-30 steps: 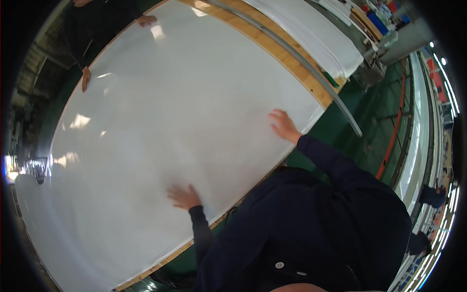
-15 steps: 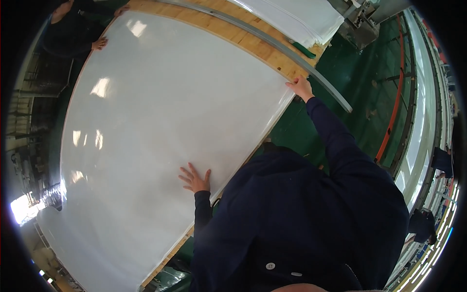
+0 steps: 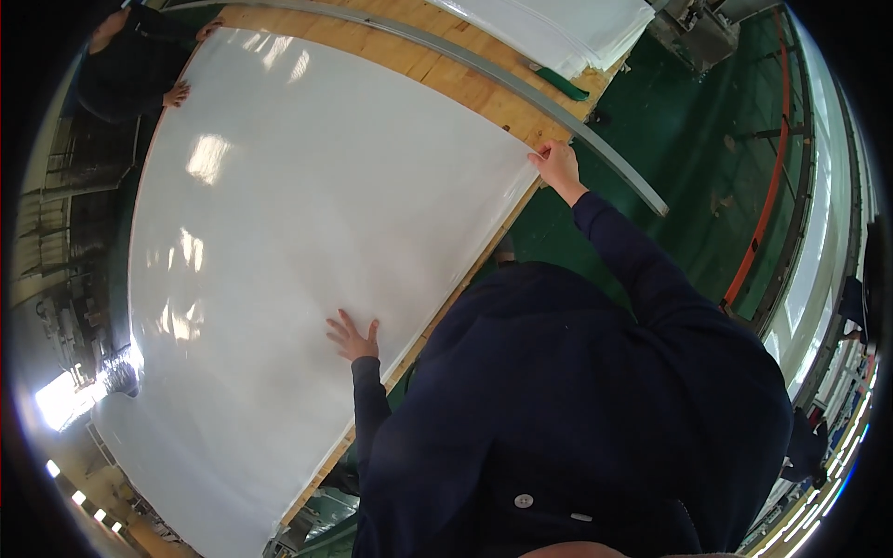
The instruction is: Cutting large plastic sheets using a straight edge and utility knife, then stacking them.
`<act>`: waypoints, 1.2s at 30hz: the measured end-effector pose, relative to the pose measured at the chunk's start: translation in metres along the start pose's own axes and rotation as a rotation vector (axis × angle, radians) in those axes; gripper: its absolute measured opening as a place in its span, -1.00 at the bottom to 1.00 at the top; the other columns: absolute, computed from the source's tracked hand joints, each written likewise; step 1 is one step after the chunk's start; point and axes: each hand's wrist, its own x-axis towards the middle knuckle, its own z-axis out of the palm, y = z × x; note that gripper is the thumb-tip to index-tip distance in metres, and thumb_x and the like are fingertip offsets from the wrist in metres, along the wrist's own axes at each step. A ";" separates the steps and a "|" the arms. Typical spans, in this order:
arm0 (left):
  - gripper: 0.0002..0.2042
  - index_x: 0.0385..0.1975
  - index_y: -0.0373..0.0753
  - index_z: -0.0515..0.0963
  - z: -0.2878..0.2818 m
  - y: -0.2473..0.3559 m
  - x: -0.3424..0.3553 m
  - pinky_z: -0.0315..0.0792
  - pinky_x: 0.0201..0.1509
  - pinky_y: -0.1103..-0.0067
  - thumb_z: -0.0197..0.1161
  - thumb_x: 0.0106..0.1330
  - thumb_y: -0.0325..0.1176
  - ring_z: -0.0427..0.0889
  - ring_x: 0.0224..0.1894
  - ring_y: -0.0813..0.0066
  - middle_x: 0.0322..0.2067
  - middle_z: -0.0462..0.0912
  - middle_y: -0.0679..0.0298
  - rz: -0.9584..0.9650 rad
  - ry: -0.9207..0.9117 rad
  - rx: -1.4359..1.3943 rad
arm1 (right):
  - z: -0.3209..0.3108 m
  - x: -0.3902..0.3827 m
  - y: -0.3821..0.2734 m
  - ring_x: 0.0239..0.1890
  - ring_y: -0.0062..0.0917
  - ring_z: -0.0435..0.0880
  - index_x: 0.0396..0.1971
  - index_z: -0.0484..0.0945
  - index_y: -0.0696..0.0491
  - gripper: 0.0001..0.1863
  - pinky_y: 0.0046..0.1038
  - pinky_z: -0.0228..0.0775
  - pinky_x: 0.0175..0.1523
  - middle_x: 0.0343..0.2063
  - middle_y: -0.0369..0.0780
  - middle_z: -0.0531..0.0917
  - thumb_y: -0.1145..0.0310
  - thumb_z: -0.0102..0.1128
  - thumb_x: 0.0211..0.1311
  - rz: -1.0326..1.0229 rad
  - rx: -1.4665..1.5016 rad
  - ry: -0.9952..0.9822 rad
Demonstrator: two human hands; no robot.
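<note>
A large glossy white sheet (image 3: 279,205) lies spread over a wooden table (image 3: 446,76). My right hand (image 3: 556,169) grips the sheet's far right corner, thumb and fingers closed on its edge. On the sheet's surface near the front edge, my left hand (image 3: 353,337) lies flat with its fingers spread. Across the table at the far left, a person in dark clothing (image 3: 130,70) has a hand (image 3: 177,94) at the sheet's left edge and another hand (image 3: 209,31) near its far left corner.
A long grey metal bar (image 3: 521,90) runs along the table beyond the sheet, its end jutting past the edge. Behind it are a green-handled tool (image 3: 561,84) and a stack of white sheets (image 3: 567,33). An orange rail (image 3: 767,205) stands over green floor (image 3: 651,121) at right.
The view has shifted slightly. A little more wood shows between the sheet and the bar and along the near edge. My right hand keeps its grip on the corner; my left stays spread.
</note>
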 end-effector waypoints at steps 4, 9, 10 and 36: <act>0.02 0.57 0.30 -0.25 0.002 -0.002 0.004 -0.06 0.32 -0.43 0.24 0.21 0.37 -0.40 0.57 -0.26 0.58 -0.47 0.18 -0.026 -0.031 0.008 | -0.002 0.004 -0.003 -0.08 -0.18 0.62 -0.40 0.63 0.09 -0.63 -0.22 0.44 0.07 -0.30 -0.09 0.69 0.13 0.56 -0.02 0.045 -0.059 -0.058; 0.04 0.56 0.34 -0.25 0.003 -0.006 0.007 -0.10 0.32 -0.45 0.23 0.17 0.43 -0.44 0.57 -0.24 0.59 -0.48 0.23 -0.005 -0.008 -0.029 | -0.006 0.009 -0.002 -0.18 -0.25 0.68 -0.40 0.65 0.06 -0.64 -0.26 0.50 -0.06 -0.39 -0.16 0.70 0.13 0.58 -0.05 0.057 0.018 -0.101; 0.04 0.56 0.34 -0.25 0.003 -0.006 0.007 -0.10 0.32 -0.45 0.23 0.17 0.44 -0.44 0.57 -0.24 0.59 -0.48 0.23 -0.008 -0.012 -0.031 | -0.008 0.010 -0.001 -0.23 -0.28 0.70 -0.40 0.66 0.06 -0.64 -0.28 0.52 -0.10 -0.42 -0.18 0.71 0.13 0.58 -0.05 0.055 0.049 -0.122; -0.05 0.55 0.39 -0.17 0.008 0.009 -0.002 0.06 0.22 -0.49 0.28 0.24 0.28 -0.32 0.57 -0.21 0.59 -0.39 0.21 -0.108 0.031 -0.071 | -0.025 0.022 0.016 -0.50 -0.44 0.61 -0.49 0.57 0.07 -0.62 -0.40 0.45 -0.33 -0.60 -0.25 0.60 0.16 0.61 -0.11 -0.160 0.143 -0.260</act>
